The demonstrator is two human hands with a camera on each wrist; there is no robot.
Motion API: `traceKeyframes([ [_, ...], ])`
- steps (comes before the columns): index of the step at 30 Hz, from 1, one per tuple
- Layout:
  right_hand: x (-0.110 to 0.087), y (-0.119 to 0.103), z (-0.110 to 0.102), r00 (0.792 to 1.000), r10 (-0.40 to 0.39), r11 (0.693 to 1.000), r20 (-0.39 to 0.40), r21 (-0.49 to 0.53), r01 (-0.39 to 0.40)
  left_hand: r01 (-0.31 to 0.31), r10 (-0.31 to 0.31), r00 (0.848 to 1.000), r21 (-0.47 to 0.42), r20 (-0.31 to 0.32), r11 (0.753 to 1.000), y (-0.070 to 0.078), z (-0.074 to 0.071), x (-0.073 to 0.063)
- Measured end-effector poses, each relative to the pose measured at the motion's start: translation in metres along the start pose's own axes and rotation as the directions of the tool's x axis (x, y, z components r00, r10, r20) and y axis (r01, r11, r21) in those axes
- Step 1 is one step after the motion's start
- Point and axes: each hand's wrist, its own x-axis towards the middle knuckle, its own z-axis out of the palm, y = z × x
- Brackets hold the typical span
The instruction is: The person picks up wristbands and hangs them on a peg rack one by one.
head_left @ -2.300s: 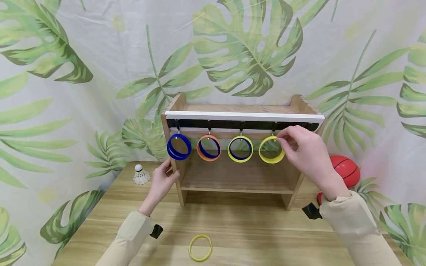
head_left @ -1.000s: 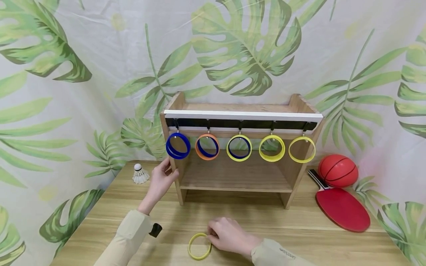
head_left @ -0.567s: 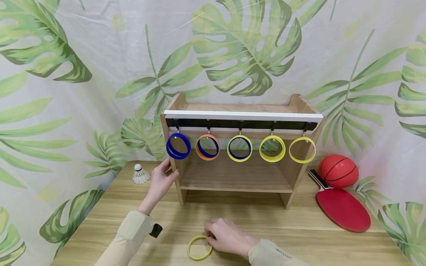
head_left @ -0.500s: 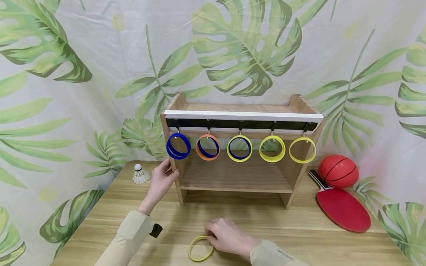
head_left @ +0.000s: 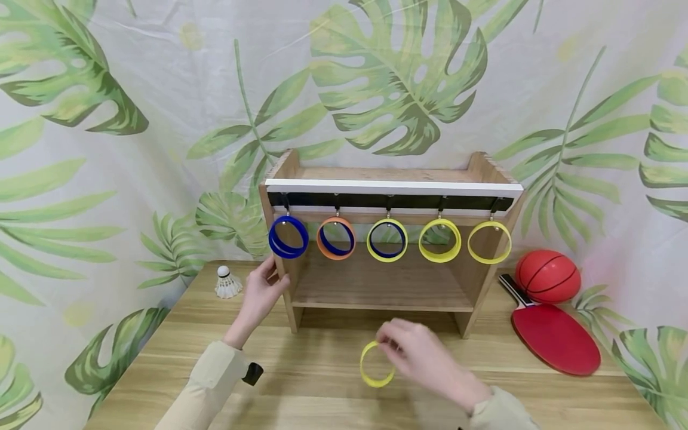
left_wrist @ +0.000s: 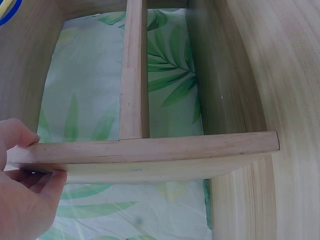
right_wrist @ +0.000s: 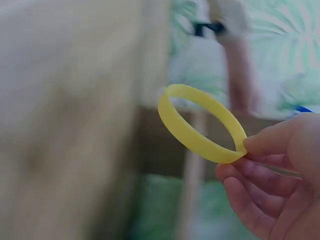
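My right hand pinches a yellow silicone wristband between thumb and fingertips, raised off the table in front of the wooden shelf. The right wrist view shows this wristband tilted, nothing else in that hand. At the shelf's left side panel, my left hand grips the edge, thumb and fingers on opposite faces. Wristbands hang from hooks along the shelf's front: blue, orange with blue behind, yellow with blue behind, a yellow pair, and a single yellow one at right.
A black strip below the white front rail bears the hooks. Left of the shelf stands a shuttlecock. On the right lie a red ball and a red table tennis bat. A leaf-print cloth hangs behind.
A yellow wristband has come onto the rightmost hook. My right hand then went down to the wristband on the table and has lifted it up and rightward. My left hand has stayed put.
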Motion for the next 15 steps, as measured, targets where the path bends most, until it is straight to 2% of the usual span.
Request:
traceKeyframes([
  [3, 0.008, 0.004, -0.036, 0.993, -0.021, 0.999, -0.113, -0.035, 0.017, 0.002, -0.002, 1.0, 0.003, -0.007, 1.0, 0.0, 0.0, 0.0],
  [6, 0.018, 0.007, -0.073, 0.981, -0.024, 0.996, -0.191, -0.09, 0.007, 0.001, -0.001, 1.0, 0.003, -0.01, 1.0, 0.0, 0.0, 0.0],
  [11, 0.029, 0.016, -0.124, 0.955, -0.006, 0.975, -0.297, -0.213, -0.06, -0.01, 0.01, 1.0, 0.001, -0.008, 1.0, -0.001, 0.0, 0.001],
  [15, 0.034, 0.025, -0.156, 0.93, 0.037, 0.957, -0.366, -0.255, -0.139, -0.021, 0.021, 1.0, 0.008, -0.009, 1.0, -0.003, 0.0, 0.001],
])
